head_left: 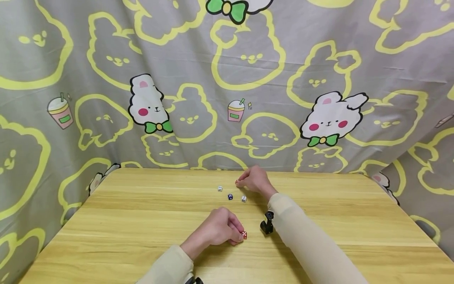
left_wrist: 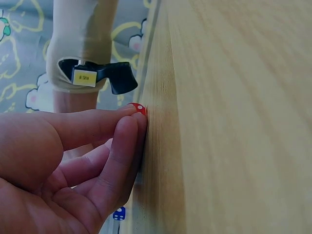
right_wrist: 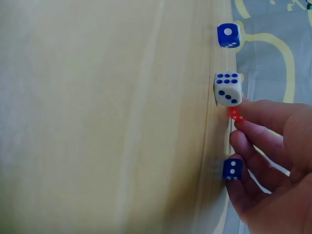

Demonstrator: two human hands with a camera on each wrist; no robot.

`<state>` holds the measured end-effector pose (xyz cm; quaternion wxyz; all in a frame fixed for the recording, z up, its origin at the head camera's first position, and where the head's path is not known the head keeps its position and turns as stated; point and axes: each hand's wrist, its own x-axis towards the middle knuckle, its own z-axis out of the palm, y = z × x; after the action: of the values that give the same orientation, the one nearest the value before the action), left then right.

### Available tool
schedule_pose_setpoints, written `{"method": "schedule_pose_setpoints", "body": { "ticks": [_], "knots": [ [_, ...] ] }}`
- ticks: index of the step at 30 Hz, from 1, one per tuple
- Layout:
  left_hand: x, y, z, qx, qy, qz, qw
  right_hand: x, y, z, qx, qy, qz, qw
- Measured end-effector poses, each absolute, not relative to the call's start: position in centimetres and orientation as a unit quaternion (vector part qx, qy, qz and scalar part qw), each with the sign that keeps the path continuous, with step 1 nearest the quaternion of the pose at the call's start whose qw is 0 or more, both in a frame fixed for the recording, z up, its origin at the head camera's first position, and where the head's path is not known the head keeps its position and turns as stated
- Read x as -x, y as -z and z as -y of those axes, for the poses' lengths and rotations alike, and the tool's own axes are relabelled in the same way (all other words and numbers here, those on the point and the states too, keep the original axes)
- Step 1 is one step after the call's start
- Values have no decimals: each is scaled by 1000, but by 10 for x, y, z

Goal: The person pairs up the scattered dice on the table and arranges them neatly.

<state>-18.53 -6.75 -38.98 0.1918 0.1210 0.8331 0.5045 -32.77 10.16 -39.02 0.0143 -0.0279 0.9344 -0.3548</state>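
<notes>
Red dice (head_left: 244,235), pipped cubes. Head view: one pinched in left hand (head_left: 220,228), another in right hand (head_left: 256,179) near the back edge of a smooth wood-grained counter (head_left: 124,221), broad to either side; white dice (head_left: 243,199) between. Left wrist view: fingertips (left_wrist: 127,126) meeting around red. Right wrist view: two blue dice (right_wrist: 228,35), only one in head view.

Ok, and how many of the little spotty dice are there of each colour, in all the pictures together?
Red cube-shaped dice: 2
White cube-shaped dice: 2
Blue cube-shaped dice: 2 (the head view shows only one)
Total: 6 in view
</notes>
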Motion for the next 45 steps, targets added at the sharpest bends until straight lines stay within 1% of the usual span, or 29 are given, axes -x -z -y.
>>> {"method": "schedule_pose_setpoints", "body": {
  "ticks": [12,22,33,45],
  "knots": [
    [185,390,65,-127,-513,-828,187,326,389,-110,40,359,-932,9],
    [185,392,66,-127,-516,-827,183,324,381,-115,38,398,-916,19],
    [185,392,68,-131,-517,-826,184,319,367,-119,66,383,-921,4],
    [186,391,67,-124,-506,-832,189,305,357,-130,78,381,-921,-1]
  ]
}}
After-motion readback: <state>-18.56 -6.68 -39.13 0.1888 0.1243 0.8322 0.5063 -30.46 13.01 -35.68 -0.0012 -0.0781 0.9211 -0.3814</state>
